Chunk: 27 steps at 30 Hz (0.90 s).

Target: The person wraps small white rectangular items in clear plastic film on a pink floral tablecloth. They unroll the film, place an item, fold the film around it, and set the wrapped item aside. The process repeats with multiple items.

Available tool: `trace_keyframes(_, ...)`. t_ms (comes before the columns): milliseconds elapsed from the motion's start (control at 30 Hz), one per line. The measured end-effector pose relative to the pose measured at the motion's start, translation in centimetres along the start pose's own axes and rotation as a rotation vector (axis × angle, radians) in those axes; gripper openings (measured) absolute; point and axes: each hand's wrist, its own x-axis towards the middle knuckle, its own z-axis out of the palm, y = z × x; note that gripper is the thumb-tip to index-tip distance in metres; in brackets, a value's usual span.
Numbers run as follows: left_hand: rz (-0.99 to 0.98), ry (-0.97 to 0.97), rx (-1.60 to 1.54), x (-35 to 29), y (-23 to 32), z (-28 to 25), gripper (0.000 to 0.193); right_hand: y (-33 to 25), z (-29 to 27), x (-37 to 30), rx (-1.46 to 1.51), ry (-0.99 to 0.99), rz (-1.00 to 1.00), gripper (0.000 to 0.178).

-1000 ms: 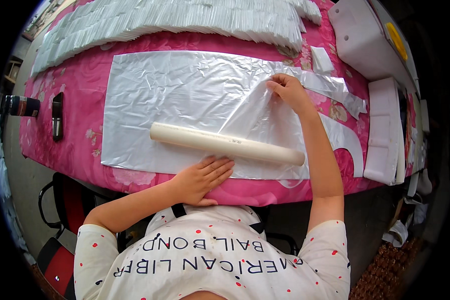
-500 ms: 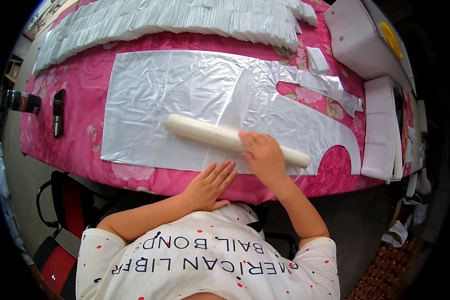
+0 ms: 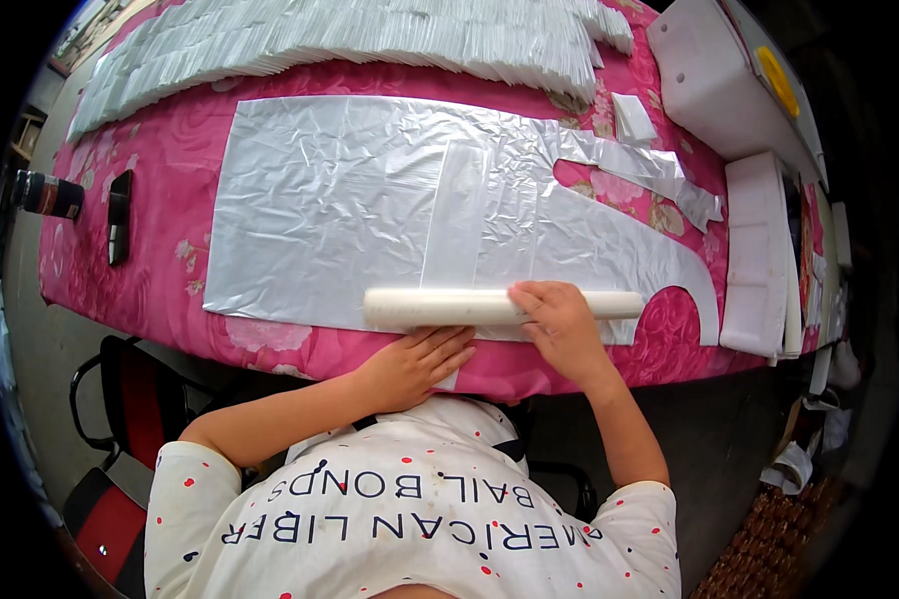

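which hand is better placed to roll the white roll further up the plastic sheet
Probably the right hand: it lies on top of the white roll. The left hand rests flat at its near side on the pink cloth.

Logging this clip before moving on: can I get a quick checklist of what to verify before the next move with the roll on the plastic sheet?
1. Right hand on the white roll: ok.
2. Left hand at the table's near edge, below the roll: ok.
3. Roll lies level across the plastic sheet: ok.
4. Sheet flat: not ok, wrinkled, with a folded strip.
5. Left fingers touching the roll: cannot tell.
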Motion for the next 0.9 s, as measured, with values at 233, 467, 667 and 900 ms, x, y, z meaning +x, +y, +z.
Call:
trace_keyframes(233, -0.065, 0.098, 0.123, -0.1, 1.3, 2.1, 0.05, 0.1, 2.3, 5.0, -0.033, 0.053, -0.175, 0.048)
trace_keyframes(467, -0.043, 0.089, 0.124, -0.2, 1.1, 2.3, 0.052, 3.3, 4.1, 14.5, -0.133, 0.257, -0.209, 0.045)
trace_keyframes(667, 0.101, 0.131, -0.046, -1.2, -0.4, 1.0, 0.048, 3.8, 4.2, 16.9, -0.184, 0.275, -0.193, 0.043)
trace_keyframes(900, 0.126, 0.18, -0.305, -2.7, -1.5, 1.1, 0.045, 0.9, 4.2, 8.8, 0.046, -0.06, -0.322, 0.049)
